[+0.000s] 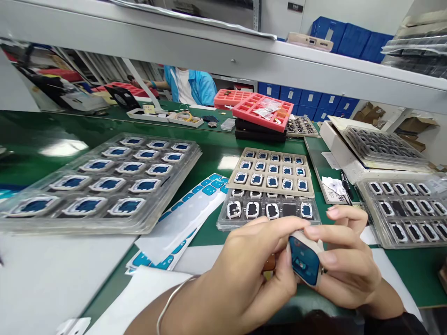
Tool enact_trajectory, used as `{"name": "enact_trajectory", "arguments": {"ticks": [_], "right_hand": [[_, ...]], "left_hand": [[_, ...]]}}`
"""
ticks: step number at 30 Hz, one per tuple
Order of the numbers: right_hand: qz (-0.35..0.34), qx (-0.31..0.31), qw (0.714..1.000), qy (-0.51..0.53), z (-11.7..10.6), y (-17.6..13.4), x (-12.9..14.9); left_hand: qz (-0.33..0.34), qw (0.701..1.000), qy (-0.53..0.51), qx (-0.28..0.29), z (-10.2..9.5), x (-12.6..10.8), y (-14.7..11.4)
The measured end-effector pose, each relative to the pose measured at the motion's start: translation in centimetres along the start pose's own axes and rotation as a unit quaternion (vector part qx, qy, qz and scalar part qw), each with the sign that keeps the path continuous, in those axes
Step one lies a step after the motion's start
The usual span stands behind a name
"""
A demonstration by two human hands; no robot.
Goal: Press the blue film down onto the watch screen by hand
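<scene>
Near table edge: left hand (244, 274) and right hand (345, 260) both pinching one blue-faced watch case (305, 260), fingers closed on its sides. Just behind: clear tray (223, 222) of cases, beige tray (237, 186) stacked on it. Far edge: red trays (244, 114).

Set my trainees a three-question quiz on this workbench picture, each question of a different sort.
1. True or false: both hands grip one small blue-screened part.
2. Which tray lies nearest beyond the hands: A red tray, B clear tray of small parts, C blue crate?
3. What is on the left hand's wrist?

Key:
1. True; the right hand grips it too.
2. B.
3. A thin bracelet.
</scene>
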State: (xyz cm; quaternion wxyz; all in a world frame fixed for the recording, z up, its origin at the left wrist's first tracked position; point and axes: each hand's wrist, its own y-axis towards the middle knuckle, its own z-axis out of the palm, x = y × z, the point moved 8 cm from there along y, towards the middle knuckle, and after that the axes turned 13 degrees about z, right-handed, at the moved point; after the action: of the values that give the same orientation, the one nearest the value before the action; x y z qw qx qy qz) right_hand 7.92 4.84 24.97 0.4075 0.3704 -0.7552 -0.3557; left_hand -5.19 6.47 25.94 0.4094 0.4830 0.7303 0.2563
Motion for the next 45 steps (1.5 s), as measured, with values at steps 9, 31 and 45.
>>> {"name": "enact_trajectory", "arguments": {"ticks": [9,31,45], "right_hand": [[0.062,0.015,0.995,0.076,0.6,0.1,-0.9],[0.238,0.11,0.935,0.24,2.2,-0.5,-4.5],[0.061,-0.015,0.983,0.17,0.4,0.2,-2.6]], "left_hand": [[0.013,1.0,-0.013,-0.001,0.1,0.7,0.2],[0.02,0.98,0.192,0.049,0.4,1.5,0.0],[-0.058,0.995,-0.082,-0.017,0.1,2.5,-0.1]]}}
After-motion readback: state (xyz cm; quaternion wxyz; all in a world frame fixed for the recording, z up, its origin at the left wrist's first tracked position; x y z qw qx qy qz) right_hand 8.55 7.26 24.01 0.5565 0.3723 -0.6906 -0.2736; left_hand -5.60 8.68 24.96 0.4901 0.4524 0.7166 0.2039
